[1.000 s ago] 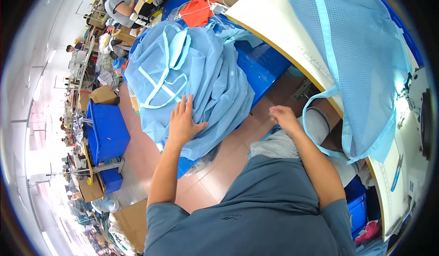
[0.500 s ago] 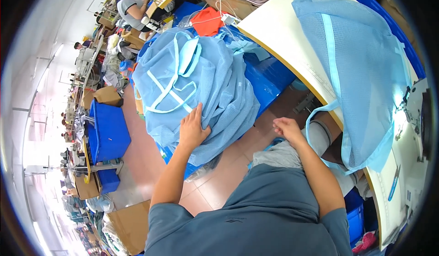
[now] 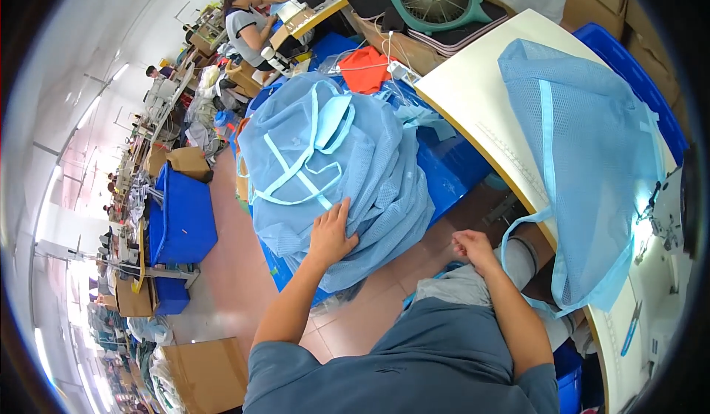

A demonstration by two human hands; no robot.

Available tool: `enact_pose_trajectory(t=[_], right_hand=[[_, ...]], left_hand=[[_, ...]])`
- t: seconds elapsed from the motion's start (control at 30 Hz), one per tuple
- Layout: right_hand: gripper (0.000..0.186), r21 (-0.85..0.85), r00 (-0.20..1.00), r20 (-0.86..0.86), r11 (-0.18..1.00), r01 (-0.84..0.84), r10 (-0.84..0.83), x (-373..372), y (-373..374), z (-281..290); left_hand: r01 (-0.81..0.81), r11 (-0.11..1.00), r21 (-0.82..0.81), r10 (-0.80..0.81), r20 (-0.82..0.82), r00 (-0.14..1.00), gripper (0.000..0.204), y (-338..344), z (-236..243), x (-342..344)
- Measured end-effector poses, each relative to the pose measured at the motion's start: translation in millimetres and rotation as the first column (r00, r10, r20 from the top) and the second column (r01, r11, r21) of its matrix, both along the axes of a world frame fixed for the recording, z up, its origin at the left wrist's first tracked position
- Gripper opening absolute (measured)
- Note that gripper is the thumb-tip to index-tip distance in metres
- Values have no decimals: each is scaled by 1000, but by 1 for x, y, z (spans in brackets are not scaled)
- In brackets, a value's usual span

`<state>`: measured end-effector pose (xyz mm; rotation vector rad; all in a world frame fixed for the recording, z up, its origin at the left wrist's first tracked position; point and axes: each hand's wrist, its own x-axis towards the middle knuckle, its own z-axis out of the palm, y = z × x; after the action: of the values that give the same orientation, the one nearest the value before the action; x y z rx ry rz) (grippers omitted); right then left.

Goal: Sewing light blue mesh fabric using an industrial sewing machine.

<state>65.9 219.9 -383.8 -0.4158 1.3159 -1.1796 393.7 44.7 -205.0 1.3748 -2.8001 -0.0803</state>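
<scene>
Head view: left hand [image 3: 330, 235] lies flat, fingers spread, on the mesh pile [image 3: 333, 170]; right hand [image 3: 473, 248], loosely curled and empty, sits farther off.

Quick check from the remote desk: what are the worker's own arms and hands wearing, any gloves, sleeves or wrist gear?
Both forearms are bare. The left hand and right hand wear no gloves, and no rings, watch or wristbands show. The only clothing is a grey-blue short-sleeved shirt, with sleeves ending above the elbows.
</scene>
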Motion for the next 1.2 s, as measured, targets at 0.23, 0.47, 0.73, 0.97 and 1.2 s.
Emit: enact_pose_trajectory(t=[0.23, 0.47, 0.73, 0.97, 1.2], right_hand=[[20, -33, 999, 37, 999, 18, -17, -1, -3, 3], [20, -5, 999, 41, 1000, 27, -27, -2, -2, 6], [20, -33, 998, 57, 999, 34, -32, -4, 0, 4], [22, -41, 999, 51, 999, 14, -12, -2, 0, 1], [23, -28, 999, 32, 1000, 6, -5, -5, 6, 0]], left_hand=[[27, 999, -34, -29, -37, 999, 94, -2, -3, 5], [-1, 1000, -5, 1, -4, 1000, 93, 0, 0, 0], [1, 1000, 0, -1, 2, 1000, 93, 2, -1, -2], [1, 1000, 24, -1, -1, 1000, 93, 1, 1, -1], [33, 999, -2, -33, -6, 999, 90, 3, -4, -6]])
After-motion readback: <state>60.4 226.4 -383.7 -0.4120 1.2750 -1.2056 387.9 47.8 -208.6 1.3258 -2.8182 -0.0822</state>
